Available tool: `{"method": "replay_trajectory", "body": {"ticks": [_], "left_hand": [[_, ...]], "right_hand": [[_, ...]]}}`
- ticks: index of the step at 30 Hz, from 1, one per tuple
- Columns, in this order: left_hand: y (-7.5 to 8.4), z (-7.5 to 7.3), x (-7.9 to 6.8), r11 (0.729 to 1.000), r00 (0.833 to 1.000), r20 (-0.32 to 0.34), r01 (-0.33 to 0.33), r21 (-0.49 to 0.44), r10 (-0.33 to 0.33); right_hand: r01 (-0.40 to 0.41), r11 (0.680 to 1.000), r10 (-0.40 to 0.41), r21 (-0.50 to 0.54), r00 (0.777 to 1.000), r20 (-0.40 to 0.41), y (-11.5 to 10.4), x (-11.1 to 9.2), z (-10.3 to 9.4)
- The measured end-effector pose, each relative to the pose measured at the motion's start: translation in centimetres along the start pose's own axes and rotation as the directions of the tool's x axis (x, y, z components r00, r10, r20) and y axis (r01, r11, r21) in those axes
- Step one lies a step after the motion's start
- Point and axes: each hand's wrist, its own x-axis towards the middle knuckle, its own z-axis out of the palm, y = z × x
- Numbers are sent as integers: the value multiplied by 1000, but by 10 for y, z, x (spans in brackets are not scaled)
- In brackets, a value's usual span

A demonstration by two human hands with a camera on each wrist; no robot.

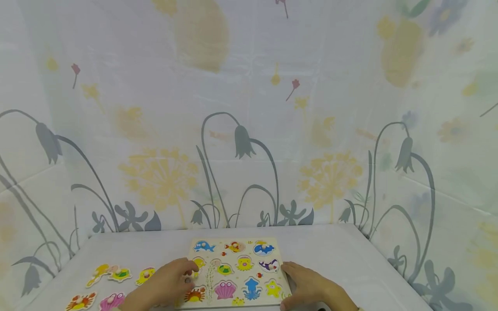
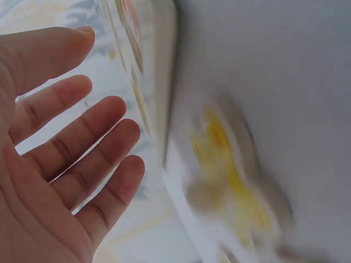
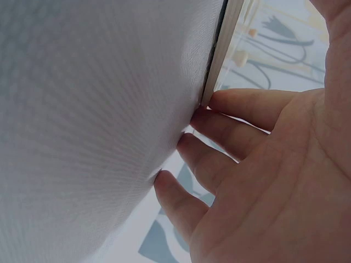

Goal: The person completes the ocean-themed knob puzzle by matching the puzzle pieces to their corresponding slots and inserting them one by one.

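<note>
A wooden peg puzzle board (image 1: 210, 270) with sea animals lies flat on the white table. My right hand (image 1: 309, 285) is at its right edge. In the right wrist view the fingertips (image 3: 222, 98) touch the board's side and the tablecloth. My left hand (image 1: 165, 283) hovers over the left edge, fingers loosely bent and apart, holding nothing. In the left wrist view a blurred yellow puzzle piece (image 2: 233, 181) with a knob lies below that hand. In the board's top row, a blue whale piece (image 1: 264, 249) and a fish piece (image 1: 235, 246) show knobs.
Left of the board lie several loose pieces: a crab (image 1: 81, 301), a pink shell (image 1: 112, 302), a turtle (image 1: 119, 274), an octopus (image 1: 145, 275) and a long yellow piece (image 1: 98, 274). A flower-printed curtain (image 1: 249, 185) hangs behind the table (image 1: 334, 250).
</note>
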Motion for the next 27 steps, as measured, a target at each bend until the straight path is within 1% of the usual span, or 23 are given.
{"method": "replay_trajectory", "body": {"ticks": [3,4,9,11,13,15,17,20,22,24,27], "left_hand": [[-13,-9,-8,1000,1000,-27,2,18,-1],[-16,-12,-11,1000,999,-31,14,16,-14],[-32,-21,-17,991,991,-11,133,-23,-133],[-37,-23,-17,985,985,-5,171,-23,-172],[-41,-25,-17,981,981,-8,195,-22,-195],[-43,-26,-17,972,972,-8,235,-17,-235],[-47,-26,-17,972,972,-18,235,-12,-235],[-53,-27,-21,977,976,-43,212,-3,-212],[-56,-28,-24,984,982,-61,179,5,-178],[-57,-30,-26,983,980,-69,185,2,-184],[-58,-32,-28,975,973,-71,220,-9,-220]], "right_hand": [[-3,1000,3,6,1000,0,0,0,1],[0,1000,0,9,1000,-1,0,0,2],[5,1000,-5,9,1000,0,1,0,4],[6,1000,-6,4,1000,-1,2,0,5],[5,1000,-5,11,1000,0,2,1,5],[2,1000,-2,12,1000,2,2,1,5],[0,1000,0,11,1000,3,2,1,4],[4,1000,-4,2,1000,0,0,1,2],[8,1000,-8,-6,1000,-1,0,1,2],[11,1000,-11,-9,1000,-2,1,1,2],[8,1000,-8,-8,1000,0,2,2,3]]}}
